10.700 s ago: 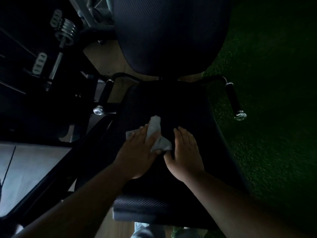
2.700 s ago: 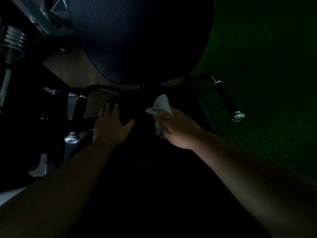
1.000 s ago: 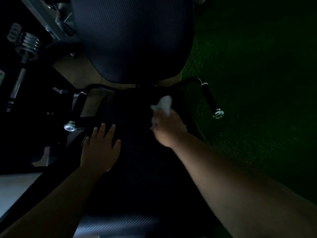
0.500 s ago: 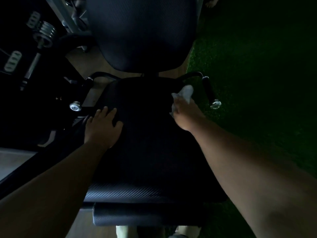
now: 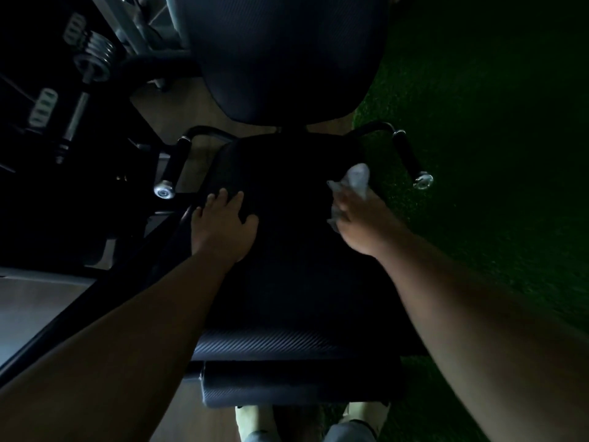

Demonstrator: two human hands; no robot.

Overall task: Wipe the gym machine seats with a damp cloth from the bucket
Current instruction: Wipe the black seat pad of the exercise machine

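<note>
Ribbed black padding is covering the seat (image 5: 296, 282); we are pressing our left hand (image 5: 220, 229) flat at nine o'clock, while our right hand (image 5: 363, 224) fingers are gripping the crumpled pale cloth (image 5: 355, 180) at two o'clock.

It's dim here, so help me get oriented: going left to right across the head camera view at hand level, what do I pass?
Left handle's chrome end cap → left hand flat on the seat → right hand holding the cloth → right handle's chrome end cap → green turf.

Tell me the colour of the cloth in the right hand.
White or pale grey; the cloth shows clearest in the head view.
</note>
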